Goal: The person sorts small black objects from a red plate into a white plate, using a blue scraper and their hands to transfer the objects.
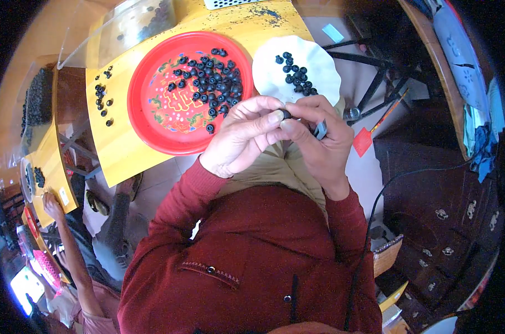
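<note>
In front of my body, my left hand [244, 133] and my right hand [322, 142] meet fingertip to fingertip. Pinched between them is a small black round piece [286, 113]. A short grey-blue object [320, 130] pokes out from the curled fingers of my right hand; its kind is mostly hidden. Just beyond my left hand lies a red round tray [146, 106] with a printed pattern, holding many loose black round pieces [211, 83]. A white plate with a wavy rim [266, 61] stands to its right, with a smaller group of black pieces [297, 75] on it.
On the yellow wooden table [119, 161], several black pieces [100, 97] lie left of the tray. Behind stand a clear plastic bin [133, 28] and a white perforated basket [230, 3], near scattered dark crumbs [266, 15]. Another person's hand [53, 206] rests at a table on the left.
</note>
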### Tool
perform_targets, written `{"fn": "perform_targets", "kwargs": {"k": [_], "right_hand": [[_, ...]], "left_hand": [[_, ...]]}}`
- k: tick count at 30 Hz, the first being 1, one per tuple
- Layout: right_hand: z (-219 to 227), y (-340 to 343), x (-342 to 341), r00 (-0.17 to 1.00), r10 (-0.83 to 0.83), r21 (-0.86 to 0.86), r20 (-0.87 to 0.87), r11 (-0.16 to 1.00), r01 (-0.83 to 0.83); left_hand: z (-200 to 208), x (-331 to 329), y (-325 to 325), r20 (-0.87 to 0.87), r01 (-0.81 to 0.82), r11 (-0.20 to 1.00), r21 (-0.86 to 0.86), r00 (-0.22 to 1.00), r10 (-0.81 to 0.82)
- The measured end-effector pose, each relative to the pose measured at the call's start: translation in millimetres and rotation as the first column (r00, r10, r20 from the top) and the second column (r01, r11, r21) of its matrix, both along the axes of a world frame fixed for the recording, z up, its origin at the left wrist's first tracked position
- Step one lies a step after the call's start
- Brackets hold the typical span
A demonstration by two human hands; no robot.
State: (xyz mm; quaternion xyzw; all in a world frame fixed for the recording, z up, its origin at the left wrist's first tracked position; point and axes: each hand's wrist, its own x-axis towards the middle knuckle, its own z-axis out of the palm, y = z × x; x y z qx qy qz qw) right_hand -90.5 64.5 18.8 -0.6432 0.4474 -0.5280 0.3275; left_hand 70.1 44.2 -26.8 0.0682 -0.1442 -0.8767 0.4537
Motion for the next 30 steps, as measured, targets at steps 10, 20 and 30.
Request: {"fn": "perform_targets", "kwargs": {"k": [10, 20, 30], "right_hand": [[7, -8, 3, 0.996, 0.083, 0.075, 0.046, 0.993, -0.086], [9, 6, -9, 0.997, 0.023, 0.278, 0.078, 0.959, -0.044], [-1, 20, -22, 0.984, -0.021, -0.025, -0.177, 1.0, 0.016]], "left_hand": [[3, 7, -3, 0.009, 0.006, 1.0, -0.027, 1.0, -0.005], [7, -5, 5, 0.07, -0.019, 1.0, 0.009, 0.997, 0.018], [4, -24, 11, 0.105, -0.077, 0.994, 0.073, 0.992, 0.069]]}}
